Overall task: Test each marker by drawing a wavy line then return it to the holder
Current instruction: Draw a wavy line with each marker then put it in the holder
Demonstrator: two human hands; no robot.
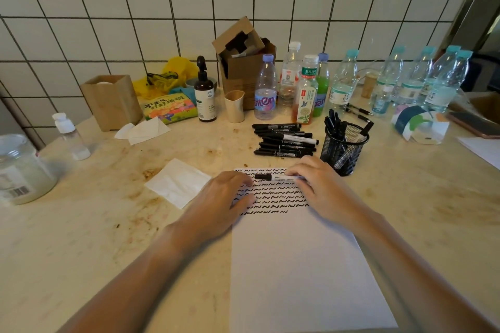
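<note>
Right hand (322, 186) pinches a capped marker (276, 177) over the scribbled paper (297, 265); left hand (224, 197) fingers relaxed, touching the cap.

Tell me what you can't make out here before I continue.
Head view only:
- Marker: its right end hidden under right hand; cap on or off unclear.
- Left hand fingertips: contact with marker unclear.
- Holder contents: mesh obscures the count.
</note>
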